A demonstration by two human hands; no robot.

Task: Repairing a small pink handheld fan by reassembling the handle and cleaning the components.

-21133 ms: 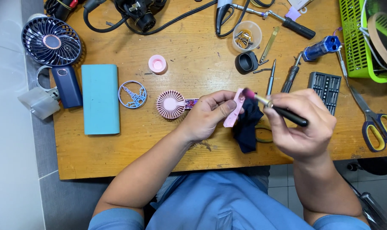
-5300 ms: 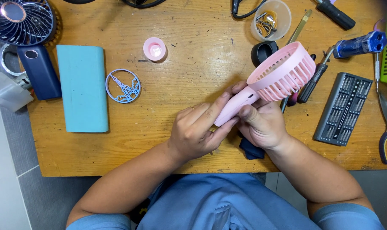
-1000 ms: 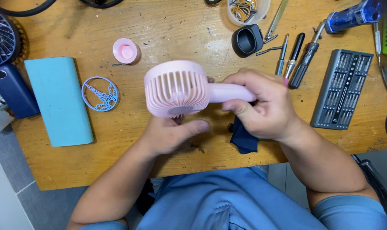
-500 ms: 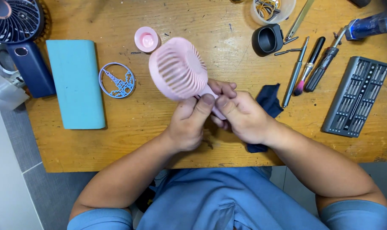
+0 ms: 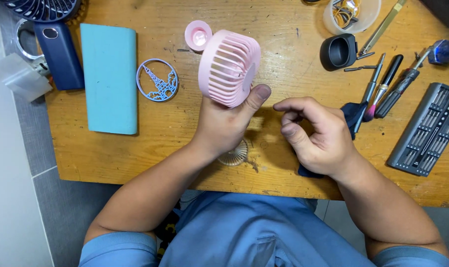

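My left hand (image 5: 225, 123) grips a pink handheld fan (image 5: 228, 66) by its handle, the round grille head standing above the wooden table (image 5: 135, 153); my thumb rests against the grille's rim. My right hand (image 5: 317, 133) hovers just right of it, fingers curled, index finger and thumb close together; I cannot tell if something tiny sits between them. A pale ribbed disc (image 5: 234, 154) lies on the table under my left wrist. A dark blue cloth (image 5: 354, 113) lies beneath and beside my right hand.
A teal flat case (image 5: 109, 76), a blue round ornament (image 5: 157, 80), a small pink cap (image 5: 198, 35), a navy fan with handle (image 5: 56, 49), a black cup (image 5: 338, 51), several screwdrivers (image 5: 387, 86), a grey bit set (image 5: 429, 129) and a clear tub (image 5: 352, 12) lie around.
My right hand has let go of the fan's handle and drawn off to the right. My left hand now holds the fan alone, its head turned more upright.
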